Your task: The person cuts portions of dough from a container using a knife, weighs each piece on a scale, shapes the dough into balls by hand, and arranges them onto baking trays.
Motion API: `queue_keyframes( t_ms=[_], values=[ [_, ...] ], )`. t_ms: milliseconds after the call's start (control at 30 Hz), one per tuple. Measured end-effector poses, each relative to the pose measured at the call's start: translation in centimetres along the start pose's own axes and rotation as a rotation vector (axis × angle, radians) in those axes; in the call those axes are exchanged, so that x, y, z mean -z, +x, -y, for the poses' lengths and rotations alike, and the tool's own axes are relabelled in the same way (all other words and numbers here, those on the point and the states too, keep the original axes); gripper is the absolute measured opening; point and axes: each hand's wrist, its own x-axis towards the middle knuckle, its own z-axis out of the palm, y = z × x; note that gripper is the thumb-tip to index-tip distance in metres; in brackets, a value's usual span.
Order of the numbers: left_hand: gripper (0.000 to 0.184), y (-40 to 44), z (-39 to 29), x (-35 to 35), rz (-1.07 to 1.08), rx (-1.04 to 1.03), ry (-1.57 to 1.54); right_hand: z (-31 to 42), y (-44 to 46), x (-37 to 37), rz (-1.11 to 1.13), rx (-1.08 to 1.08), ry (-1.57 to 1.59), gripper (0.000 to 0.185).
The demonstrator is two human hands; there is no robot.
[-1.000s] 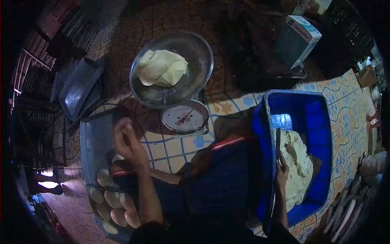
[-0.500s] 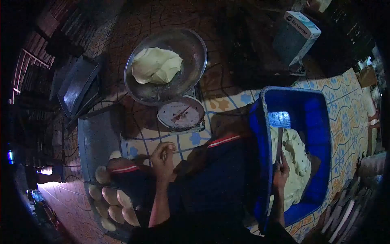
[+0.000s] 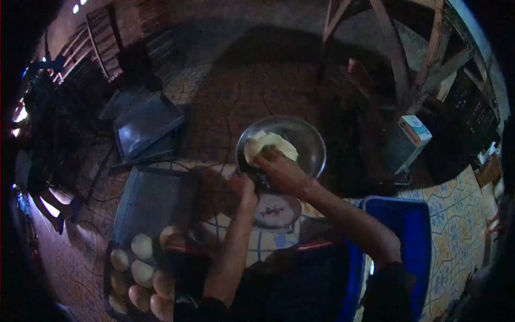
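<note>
A wide metal bowl [image 3: 312, 153] sits on a dial scale [image 3: 274, 210] on the patterned tile floor. In it lies a lump of pale dough [image 3: 285, 146]. My right hand [image 3: 276, 167] reaches over the near side of the bowl, its fingers pressed into the dough and partly hidden by it. Closed at the bowl's left near edge, my left hand [image 3: 243, 186] appears to grip the rim; its fingertips are hard to see in the shadow.
At my left stands a metal tray [image 3: 153, 201] with several round dough balls [image 3: 142, 273] at its near end. Stacked trays [image 3: 147, 131] lie beyond it. A blue tub [image 3: 413, 228] stands at my right, partly behind my forearm, and a tall box [image 3: 410, 142] is farther back.
My right hand has left the blue tub, where it held a flat blade at the dough, and is now on the bowl's dough. My left hand has moved to the bowl. The view has tilted up.
</note>
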Motion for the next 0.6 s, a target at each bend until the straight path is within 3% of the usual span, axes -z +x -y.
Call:
queue_keyframes(
  t_ms=[33,67,167,267,300,333,400,500,567,600],
  values=[
    [0.050,0.1,0.0,-0.2,-0.027,0.075,0.025,-0.3,1.2,-2.6,-0.024,0.051,-0.240,0.055],
    [0.046,-0.2,0.6,-0.2,-0.015,-0.142,-0.024,-0.4,2.7,-4.6,-0.049,0.097,-0.478,0.058],
    [0.041,1.4,3.1,-0.7,-0.155,-0.462,0.114,-1.8,5.6,-7.1,0.242,-0.193,-0.102,0.051],
    [0.033,3.1,4.8,-2.1,-0.404,-0.430,0.320,-0.6,5.4,-1.8,0.027,-0.399,0.273,0.044],
    [0.030,3.6,5.0,-2.8,-0.484,-0.392,0.373,-1.3,5.0,-2.3,-0.235,-0.511,0.530,0.036],
    [0.030,4.2,5.2,-3.1,-0.383,-0.400,0.265,-1.5,4.9,-1.7,-0.501,-0.610,0.787,0.029],
    [0.032,5.5,6.8,-2.5,-0.183,-0.413,0.058,-2.8,5.4,1.9,-0.592,-0.892,1.174,0.026],
    [0.039,7.1,8.4,-0.7,0.073,-0.371,0.140,-6.4,3.4,6.4,-0.516,-0.679,1.339,0.018],
    [0.047,-0.5,4.2,4.5,0.312,-0.341,-0.287,-2.9,1.5,11.0,-0.440,-0.509,1.250,0.016],
    [0.052,-4.5,2.6,7.0,0.460,-0.307,-0.510,0.9,0.5,11.7,-0.608,-0.558,1.349,0.016]
  ],
)
